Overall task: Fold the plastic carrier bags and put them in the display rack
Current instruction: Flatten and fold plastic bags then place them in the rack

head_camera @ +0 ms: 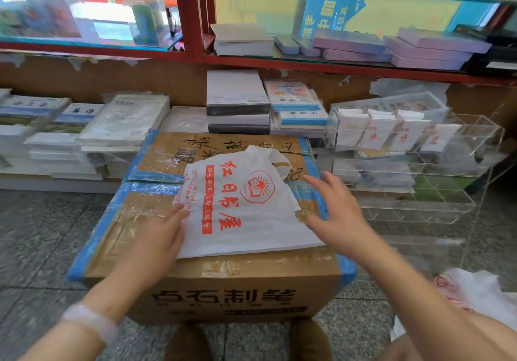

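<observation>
A white plastic carrier bag (246, 206) with red print lies flat on top of a taped cardboard box (229, 274), handles pointing away from me. My left hand (162, 234) rests with straight fingers on the bag's left edge. My right hand (338, 215) hovers open with spread fingers over the bag's right edge. To the right stands a clear acrylic display rack (414, 165); its top row holds several folded white bags (389, 131). More loose white bags (475, 293) lie on my lap at lower right.
Stacks of wrapped books (84, 134) sit on a low shelf behind the box. Above runs a red-framed glass shelf (193, 25) with purple boxes. The floor is grey speckled tile. My shoes show below the box.
</observation>
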`<action>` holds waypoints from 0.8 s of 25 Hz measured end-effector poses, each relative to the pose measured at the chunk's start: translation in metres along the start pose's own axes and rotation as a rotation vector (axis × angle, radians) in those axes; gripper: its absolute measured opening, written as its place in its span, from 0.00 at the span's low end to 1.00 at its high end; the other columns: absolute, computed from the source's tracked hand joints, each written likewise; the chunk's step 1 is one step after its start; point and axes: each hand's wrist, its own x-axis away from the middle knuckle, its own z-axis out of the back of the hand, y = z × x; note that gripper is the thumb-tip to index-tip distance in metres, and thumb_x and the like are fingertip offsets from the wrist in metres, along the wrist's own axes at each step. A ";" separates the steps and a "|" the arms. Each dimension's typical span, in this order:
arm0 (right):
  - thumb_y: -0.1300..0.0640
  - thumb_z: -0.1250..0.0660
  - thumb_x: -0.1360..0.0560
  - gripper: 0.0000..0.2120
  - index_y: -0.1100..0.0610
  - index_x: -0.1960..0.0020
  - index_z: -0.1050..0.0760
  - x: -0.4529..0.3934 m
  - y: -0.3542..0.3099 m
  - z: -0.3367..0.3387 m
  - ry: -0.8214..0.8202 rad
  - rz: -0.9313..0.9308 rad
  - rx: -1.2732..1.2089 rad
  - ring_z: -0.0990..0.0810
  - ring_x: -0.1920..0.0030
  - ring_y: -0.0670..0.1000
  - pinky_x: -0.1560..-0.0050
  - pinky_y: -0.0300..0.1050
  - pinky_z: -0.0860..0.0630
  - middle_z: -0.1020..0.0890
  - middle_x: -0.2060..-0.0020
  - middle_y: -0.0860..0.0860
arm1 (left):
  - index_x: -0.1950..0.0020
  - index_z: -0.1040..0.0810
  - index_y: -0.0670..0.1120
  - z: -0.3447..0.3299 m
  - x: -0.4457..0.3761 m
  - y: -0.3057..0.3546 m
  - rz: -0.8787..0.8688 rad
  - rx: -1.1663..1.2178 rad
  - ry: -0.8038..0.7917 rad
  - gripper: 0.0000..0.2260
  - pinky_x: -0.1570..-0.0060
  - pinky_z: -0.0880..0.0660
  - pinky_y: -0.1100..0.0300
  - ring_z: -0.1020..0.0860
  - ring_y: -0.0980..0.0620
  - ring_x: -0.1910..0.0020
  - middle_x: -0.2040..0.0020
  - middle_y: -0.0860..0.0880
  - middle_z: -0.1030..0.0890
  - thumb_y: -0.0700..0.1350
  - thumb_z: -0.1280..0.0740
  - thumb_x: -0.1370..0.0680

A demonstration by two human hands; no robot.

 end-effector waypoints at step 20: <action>0.49 0.52 0.18 0.19 0.51 0.34 0.29 -0.030 0.062 -0.017 -0.054 -0.150 0.390 0.34 0.30 0.51 0.29 0.57 0.46 0.29 0.32 0.50 | 0.24 0.51 0.56 -0.021 0.009 0.041 0.165 -0.169 -0.208 0.26 0.29 0.51 0.43 0.52 0.48 0.24 0.22 0.49 0.52 0.61 0.53 0.20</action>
